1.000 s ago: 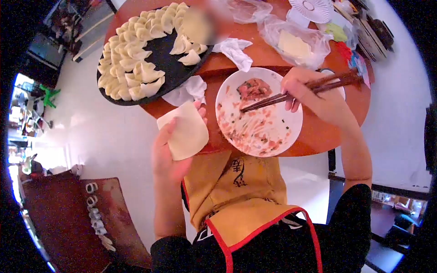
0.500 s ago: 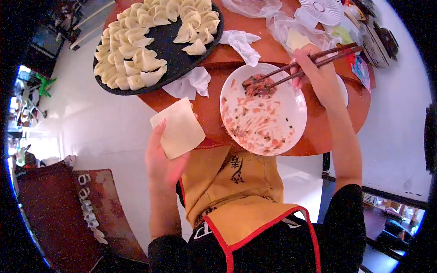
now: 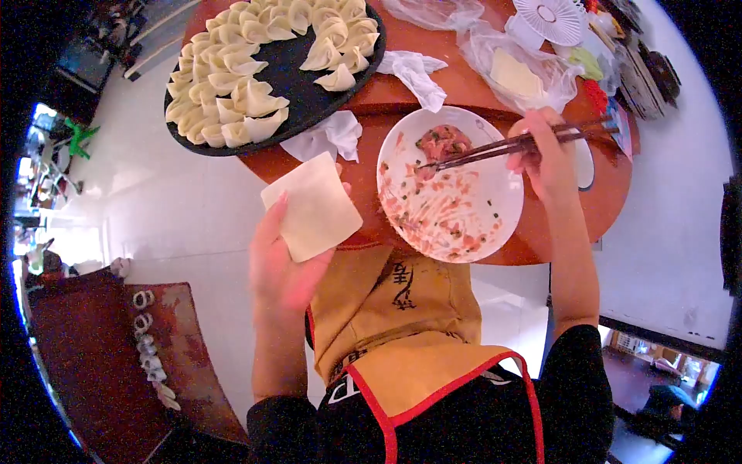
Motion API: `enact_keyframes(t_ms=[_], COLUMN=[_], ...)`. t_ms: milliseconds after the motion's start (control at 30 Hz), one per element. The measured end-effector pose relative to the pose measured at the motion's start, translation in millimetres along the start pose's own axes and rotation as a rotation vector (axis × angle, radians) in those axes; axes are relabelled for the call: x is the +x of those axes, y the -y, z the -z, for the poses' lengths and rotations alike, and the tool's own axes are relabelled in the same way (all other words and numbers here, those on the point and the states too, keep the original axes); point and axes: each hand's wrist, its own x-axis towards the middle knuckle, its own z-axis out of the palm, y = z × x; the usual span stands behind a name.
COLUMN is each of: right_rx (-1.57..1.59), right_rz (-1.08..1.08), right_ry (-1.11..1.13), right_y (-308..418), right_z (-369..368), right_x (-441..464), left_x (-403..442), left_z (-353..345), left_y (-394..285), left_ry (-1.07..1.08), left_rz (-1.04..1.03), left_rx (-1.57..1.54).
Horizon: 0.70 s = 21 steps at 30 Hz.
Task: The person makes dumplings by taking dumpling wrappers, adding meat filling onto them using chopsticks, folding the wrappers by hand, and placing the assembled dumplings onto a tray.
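Observation:
A square, pale dough wrapper (image 3: 313, 207) lies across my left hand (image 3: 287, 259), held with the thumb on top, off the table's front edge. My right hand (image 3: 543, 151) grips dark chopsticks (image 3: 495, 148), whose tips touch a bit of meat filling in the white plate (image 3: 471, 236). The main lump of filling (image 3: 443, 143) sits near the plate's back rim, just beyond the tips. Pink smears and green flecks cover much of the plate. At the back left, a black tray (image 3: 297, 85) holds rows of folded dumplings (image 3: 224, 89).
Crumpled white tissues (image 3: 417, 76) lie between tray and plate. Behind my right hand, a plastic bag (image 3: 479, 46) holds more wrappers (image 3: 516, 75). A white fan (image 3: 547, 19) stands at the back right. A white dish (image 3: 585, 164) is partly hidden by my right hand.
The chopstick tips have come from the filling lump toward the plate's middle, with a bit of meat at them. My right hand has moved nearer me. The left still holds the wrapper, slightly turned.

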Motion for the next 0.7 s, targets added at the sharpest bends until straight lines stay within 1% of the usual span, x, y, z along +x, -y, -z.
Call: enact_keyframes(t_ms=[67, 100, 167, 233, 333, 367, 433, 467, 633, 700], right_rx=[0.139, 0.143, 0.17, 0.027, -0.27, -0.358, -0.467, -0.503, -0.435, -0.469], right_rz=[0.089, 0.092, 0.303, 0.588, 0.965, 1.145, 1.212, 1.197, 1.128, 1.029], right_ry=[-0.046, -0.042, -0.159, -0.054, 0.262, 0.318, 0.381, 0.43, 0.43, 0.255], right_y=[2, 6, 20, 24, 0, -5, -4, -2, 11, 24], right_z=[6, 1, -16, -32, -18, -17, -20, -14, 1, 9], right_x=[-6, -12, -30, -47, -60, -60, -61, -64, -78, -83], left_x=[2, 3, 11, 22, 28, 30, 32, 36, 44, 48], left_z=[-9, -16, -26, -35, -57, -61, -64, -64, -63, -63], left_y=[5, 8, 17, 25, 32, 33, 34, 35, 32, 31], left_ry=[0.033, 0.034, 0.034, 0.194, 0.153, 0.121, 0.133, 0.141, 0.172, 0.225], left_rz=[-0.008, -0.001, -0.005, 0.139, 0.16, 0.174, 0.172, 0.15, 0.099, 0.069], left_rx=[-0.002, -0.014, -0.023, -0.122, -0.129, -0.145, -0.155, -0.142, -0.104, -0.078])
